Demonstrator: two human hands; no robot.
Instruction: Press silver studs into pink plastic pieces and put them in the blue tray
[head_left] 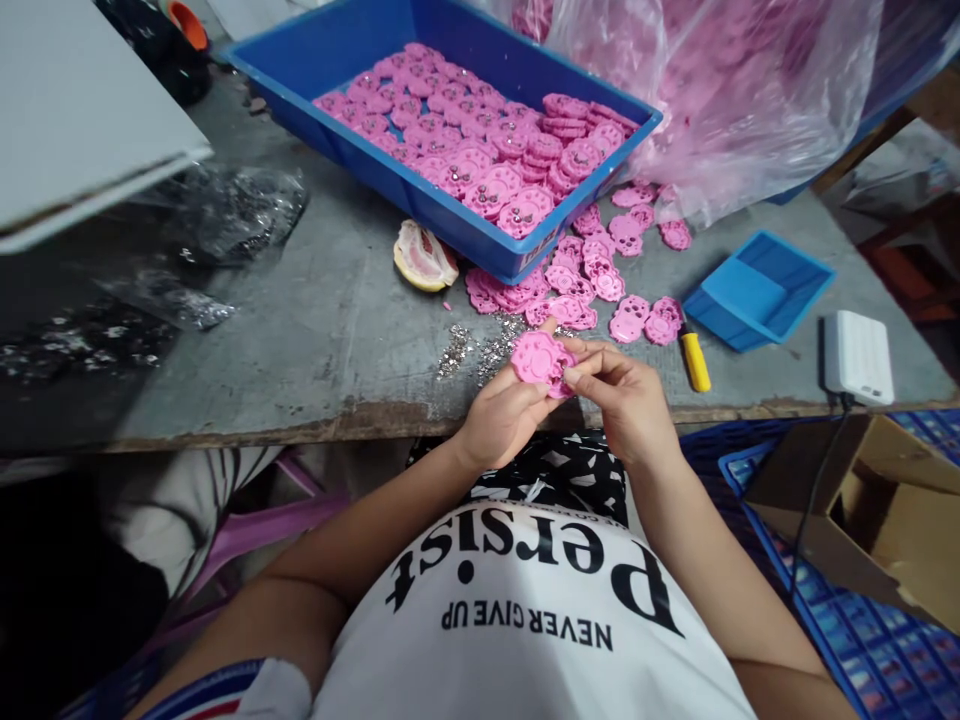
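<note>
My left hand (504, 415) grips a pink flower-shaped plastic piece (537, 357) from below, at the front edge of the grey table (315, 330). My right hand (626, 400) pinches the same piece at its right side with thumb and fingers closed. Just beyond the hands lies a small heap of shiny metal bits (480, 348). A loose pile of similar pink pieces (585, 285) is spread on the table behind them. Further back, a blue tray (337, 45) holds several rows of these pink pieces.
A yellow-handled tool (695, 360) lies right of my hands, beside a small blue scoop tray (757, 290) and a white box (857, 356) with a cable. A piece of peeled fruit (422, 257) rests by the tray. Plastic bags (750, 90) of pink parts sit back right; a cardboard box (885, 520) is below.
</note>
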